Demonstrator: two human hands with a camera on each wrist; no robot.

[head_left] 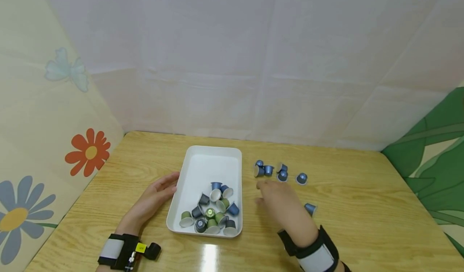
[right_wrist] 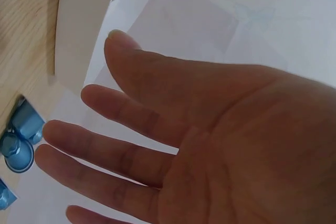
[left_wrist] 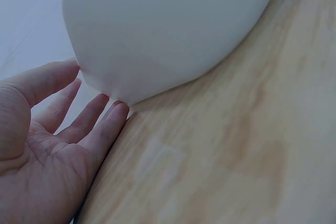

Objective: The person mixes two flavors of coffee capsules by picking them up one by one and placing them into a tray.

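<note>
A white rectangular tray [head_left: 214, 161] lies on the table, with green, blue and dark coffee capsules heaped in its near half. One shiny green capsule [head_left: 210, 213] shows among them. My left hand [head_left: 154, 199] is at the tray's left side; in the left wrist view its fingertips [left_wrist: 119, 109] touch the outer wall. Right of the tray, my right hand [head_left: 282, 203] is over the table, just short of several blue capsules [head_left: 268, 170]. The right wrist view shows its fingers [right_wrist: 110, 148] spread and loosely extended, holding nothing.
A blue capsule [head_left: 301, 178] stands apart at the right of the group, and another capsule [head_left: 310, 209] lies beside my right forearm. White cloth [head_left: 232, 83] hangs behind the wooden table [head_left: 362, 207]. Patterned panels flank it, with a red flower [head_left: 90, 152] on the left one.
</note>
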